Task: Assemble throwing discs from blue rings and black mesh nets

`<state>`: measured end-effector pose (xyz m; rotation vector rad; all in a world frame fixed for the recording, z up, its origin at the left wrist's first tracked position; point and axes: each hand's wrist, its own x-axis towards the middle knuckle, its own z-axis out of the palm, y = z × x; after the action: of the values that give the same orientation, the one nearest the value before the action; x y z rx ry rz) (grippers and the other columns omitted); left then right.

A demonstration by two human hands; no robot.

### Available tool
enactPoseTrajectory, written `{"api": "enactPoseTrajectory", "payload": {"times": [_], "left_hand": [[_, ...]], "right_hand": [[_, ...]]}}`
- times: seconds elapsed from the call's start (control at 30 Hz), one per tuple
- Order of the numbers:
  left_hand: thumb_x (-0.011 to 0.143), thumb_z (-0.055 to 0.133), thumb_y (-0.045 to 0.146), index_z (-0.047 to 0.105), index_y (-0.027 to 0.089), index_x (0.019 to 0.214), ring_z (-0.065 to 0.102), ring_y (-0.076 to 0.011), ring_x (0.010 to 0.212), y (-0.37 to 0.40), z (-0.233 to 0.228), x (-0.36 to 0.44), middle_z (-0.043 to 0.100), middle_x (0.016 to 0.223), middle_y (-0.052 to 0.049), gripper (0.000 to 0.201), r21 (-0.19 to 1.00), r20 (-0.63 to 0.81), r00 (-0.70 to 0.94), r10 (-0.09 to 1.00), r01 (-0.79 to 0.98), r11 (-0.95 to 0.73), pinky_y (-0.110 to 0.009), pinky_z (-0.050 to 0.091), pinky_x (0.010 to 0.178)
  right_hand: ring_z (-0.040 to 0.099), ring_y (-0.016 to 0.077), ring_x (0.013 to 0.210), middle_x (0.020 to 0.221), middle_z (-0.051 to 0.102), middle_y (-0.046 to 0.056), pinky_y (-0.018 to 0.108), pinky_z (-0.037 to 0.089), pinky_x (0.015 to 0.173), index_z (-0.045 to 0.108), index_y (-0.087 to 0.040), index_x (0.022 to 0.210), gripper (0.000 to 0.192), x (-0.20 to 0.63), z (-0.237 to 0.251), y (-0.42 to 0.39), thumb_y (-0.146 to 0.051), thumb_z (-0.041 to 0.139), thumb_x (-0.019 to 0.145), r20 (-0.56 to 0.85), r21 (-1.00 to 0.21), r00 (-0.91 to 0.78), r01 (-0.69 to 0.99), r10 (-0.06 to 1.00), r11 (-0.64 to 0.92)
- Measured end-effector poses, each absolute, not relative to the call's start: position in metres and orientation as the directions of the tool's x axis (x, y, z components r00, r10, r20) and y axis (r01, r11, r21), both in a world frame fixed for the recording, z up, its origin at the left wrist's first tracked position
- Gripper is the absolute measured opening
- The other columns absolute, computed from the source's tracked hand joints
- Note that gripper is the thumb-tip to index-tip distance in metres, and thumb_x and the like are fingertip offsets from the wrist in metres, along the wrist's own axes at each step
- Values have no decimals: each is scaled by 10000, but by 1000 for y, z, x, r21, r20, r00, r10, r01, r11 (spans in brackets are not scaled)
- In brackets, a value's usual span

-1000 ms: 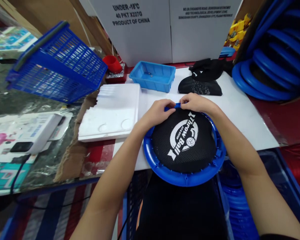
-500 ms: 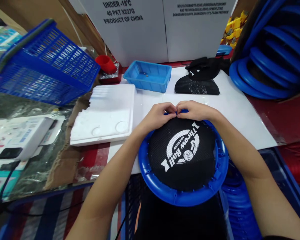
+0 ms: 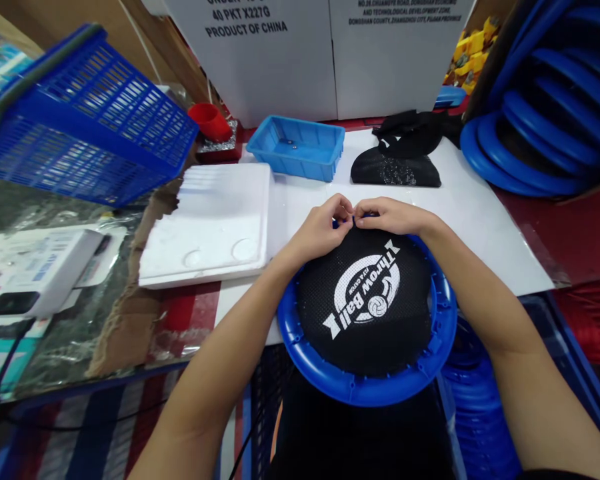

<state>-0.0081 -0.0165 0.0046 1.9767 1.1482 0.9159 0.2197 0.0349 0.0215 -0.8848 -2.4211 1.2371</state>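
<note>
A blue plastic ring [image 3: 360, 388] carries a black mesh net [image 3: 375, 333] printed "Throw Ball" in white. It rests at the near edge of a white sheet [image 3: 480, 220], partly overhanging toward me. My left hand [image 3: 323, 230] and my right hand [image 3: 393, 215] meet at the ring's far edge. Their fingertips pinch the net's rim there, over the ring. The exact spot under the fingers is hidden.
A small blue tray [image 3: 299, 147] and a pile of black nets [image 3: 397, 163] lie beyond the hands. A white foam slab [image 3: 210, 223] sits to the left, a blue basket [image 3: 80, 127] behind it. Stacked blue rings [image 3: 535, 127] stand at right, white cartons [image 3: 330, 53] at the back.
Both hands stayed at the ring's far edge, the fingertips drawing closer together over the net's rim. A blue bit seen between the fingers a second ago is now covered. The view shifted slightly.
</note>
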Motion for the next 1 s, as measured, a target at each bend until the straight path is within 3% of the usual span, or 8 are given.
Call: {"api": "enactPoseTrajectory", "payload": {"times": [0.27, 0.47, 0.57, 0.7, 0.83, 1.0], "left_hand": [[840, 636, 154, 748, 208, 915, 702, -192, 804, -13, 2, -10, 802, 883, -24, 145, 748, 254, 397, 882, 497, -439, -351, 549, 812], [865, 669, 190, 834, 211, 939, 716, -197, 774, -9, 1, -15, 842, 901, -29, 183, 743, 226, 394, 891, 522, -419, -350, 551, 789], [895, 683, 218, 846, 211, 971, 737, -207, 813, -10, 2, -18, 850, 931, -32, 180, 750, 234, 395, 888, 508, -424, -350, 558, 802], [969, 664, 274, 846, 223, 1046, 766, -223, 929, -17, 7, -21, 856, 1027, -42, 204, 727, 240, 450, 860, 503, -466, -361, 573, 881], [968, 710, 294, 827, 212, 1064, 767, -232, 965, -22, 12, -22, 842, 1055, -61, 172, 689, 216, 510, 833, 524, -500, -378, 571, 928], [996, 689, 291, 797, 216, 1089, 747, -246, 1006, -22, 11, -22, 817, 1089, -70, 162, 642, 178, 552, 814, 562, -521, -405, 574, 960]], "right_hand": [[680, 220, 956, 1007, 787, 49, 340, 505, 892, 786, -190, 967, 226, 216, 19, 34, -355, 668, 868, -18, -807, -718, 421, 696, 414], [672, 206, 912, 961, 782, 38, 322, 501, 846, 776, -189, 885, 143, 213, 19, 34, -273, 678, 823, -62, -818, -692, 448, 719, 360], [666, 211, 887, 927, 771, 29, 326, 503, 817, 773, -185, 935, 169, 212, 16, 34, -264, 675, 822, -60, -834, -682, 435, 729, 340], [684, 219, 954, 1027, 796, 46, 353, 534, 907, 781, -184, 1010, 216, 219, 14, 39, -307, 680, 864, 8, -840, -754, 351, 656, 414], [705, 232, 1106, 1251, 800, 70, 398, 527, 1057, 811, -201, 979, 187, 228, 21, 40, -316, 674, 924, 39, -809, -837, 295, 546, 509], [714, 253, 1209, 1380, 767, 71, 442, 524, 1125, 838, -233, 1082, 226, 234, 25, 37, -286, 643, 981, 34, -724, -856, 335, 516, 603]]}}
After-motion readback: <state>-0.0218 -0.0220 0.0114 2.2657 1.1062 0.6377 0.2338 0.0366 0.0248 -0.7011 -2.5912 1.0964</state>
